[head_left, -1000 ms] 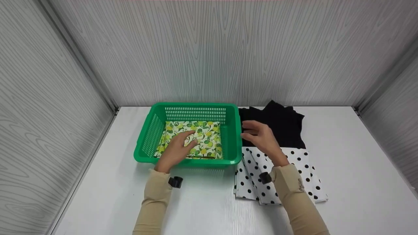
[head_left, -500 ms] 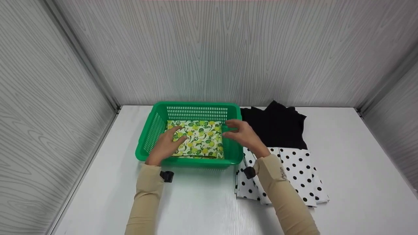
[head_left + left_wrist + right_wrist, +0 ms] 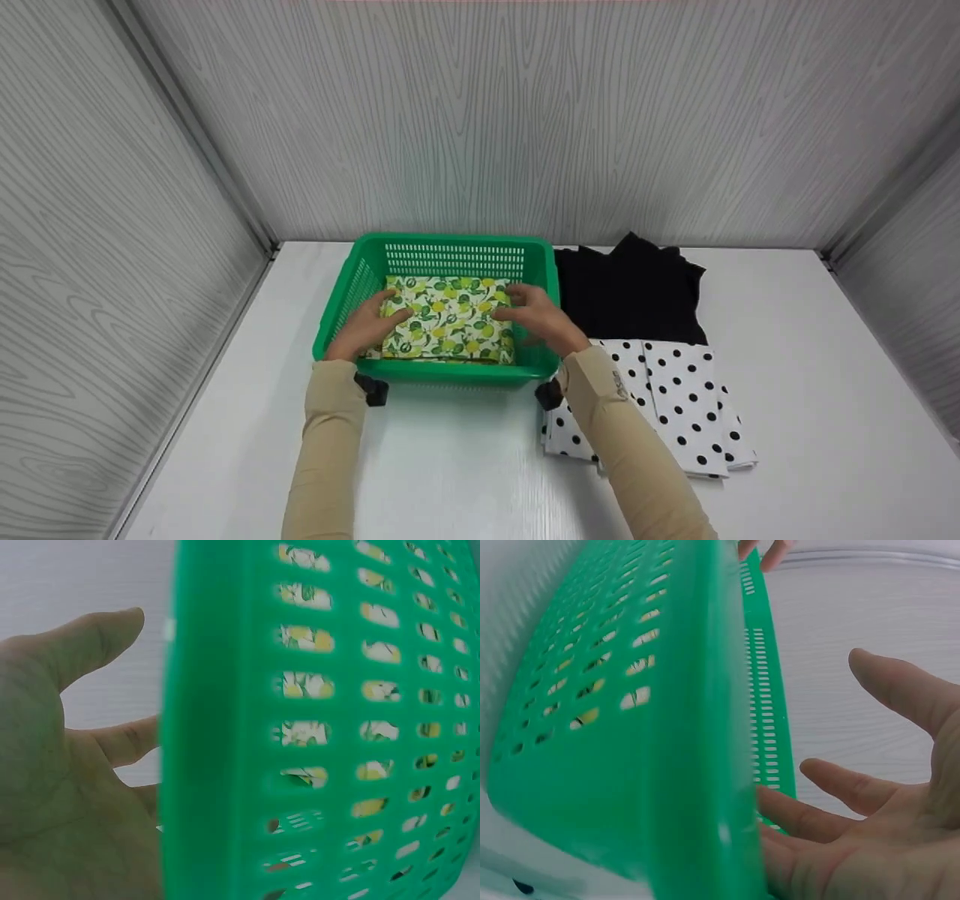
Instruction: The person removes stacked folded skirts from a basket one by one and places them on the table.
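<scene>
while the left hand [image 3: 366,325] flanks lemon-patterned cloth [image 3: 450,321], the right hand [image 3: 541,318] faces it.

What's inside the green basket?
The green basket holds folded cloth printed with yellow and green fruit. The left hand and right hand partly hide the cloth's sides; the basket floor beneath it can't be seen.

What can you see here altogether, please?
Table: one, white, foreground
Basket: one, green, on the table
Lemon-print cloth: count unclear, white, yellow and green, in the basket
Black cloth: count unclear, black, right of the basket
Dotted cloth: count unclear, white with black dots, nearer than the black cloth
Walls: three, grey, back and sides
Sleeves: two, tan, foreground
Wrist cameras: two, black, by the sleeves
Left hand: one, over basket's left end
Right hand: one, over basket's right end
</scene>
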Action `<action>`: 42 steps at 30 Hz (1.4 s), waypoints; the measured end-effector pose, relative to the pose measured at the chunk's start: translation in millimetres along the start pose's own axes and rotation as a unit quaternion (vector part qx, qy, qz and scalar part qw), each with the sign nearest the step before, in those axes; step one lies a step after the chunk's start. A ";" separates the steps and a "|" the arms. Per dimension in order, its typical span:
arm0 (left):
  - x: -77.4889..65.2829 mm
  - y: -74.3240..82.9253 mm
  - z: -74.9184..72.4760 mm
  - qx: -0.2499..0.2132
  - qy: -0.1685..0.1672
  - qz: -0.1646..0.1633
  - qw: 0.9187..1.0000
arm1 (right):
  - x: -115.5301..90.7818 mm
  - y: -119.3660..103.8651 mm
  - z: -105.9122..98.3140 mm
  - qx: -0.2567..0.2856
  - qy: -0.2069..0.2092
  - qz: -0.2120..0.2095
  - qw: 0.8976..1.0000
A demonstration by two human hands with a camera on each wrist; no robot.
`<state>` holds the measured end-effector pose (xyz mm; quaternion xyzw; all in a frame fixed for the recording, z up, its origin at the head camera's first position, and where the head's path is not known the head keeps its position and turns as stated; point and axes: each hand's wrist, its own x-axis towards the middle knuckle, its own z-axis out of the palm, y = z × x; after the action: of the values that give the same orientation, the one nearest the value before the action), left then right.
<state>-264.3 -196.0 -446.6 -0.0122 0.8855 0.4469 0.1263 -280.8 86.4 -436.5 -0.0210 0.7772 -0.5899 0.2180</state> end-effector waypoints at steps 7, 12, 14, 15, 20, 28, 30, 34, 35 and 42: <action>7.5 -0.1 -2.4 -0.058 -0.025 -0.050 0.997 | 6.3 0.7 5.3 -0.003 0.013 0.052 0.999; 13.7 1.1 -6.7 -0.083 -0.025 -0.082 0.993 | 10.2 2.2 8.7 0.006 0.020 0.075 0.997; 15.2 -0.5 -8.5 -0.087 -0.028 -0.091 0.992 | 11.5 3.5 10.0 0.011 0.022 0.084 0.996; 15.8 -1.6 -9.1 -0.090 -0.030 -0.094 0.991 | 12.3 4.4 10.6 0.013 0.023 0.089 0.996; 17.6 -4.4 -8.2 -0.093 -0.031 -0.099 0.990 | 16.0 10.3 12.9 0.010 0.024 0.099 0.995; 22.7 -10.4 -1.5 -0.084 -0.046 -0.106 0.990 | 17.6 15.4 24.5 -0.022 0.032 0.089 0.995; 24.1 -12.8 0.2 -0.084 -0.047 -0.111 0.989 | 18.3 16.3 26.5 -0.014 0.029 0.090 0.995; 25.4 -16.4 3.1 -0.084 -0.050 -0.115 0.989 | 20.4 17.9 27.4 -0.005 0.028 0.086 0.996; 26.0 -16.9 3.7 -0.084 -0.049 -0.114 0.989 | 20.9 18.0 27.4 -0.004 0.029 0.085 0.996; 29.6 -19.5 5.5 -0.077 -0.051 -0.096 0.991 | 23.8 19.8 25.6 -0.013 0.001 0.074 0.997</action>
<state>-289.1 -200.6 -472.0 -0.0839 0.8358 0.4995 0.2118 -288.6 62.3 -467.7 0.0344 0.7842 -0.5624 0.2598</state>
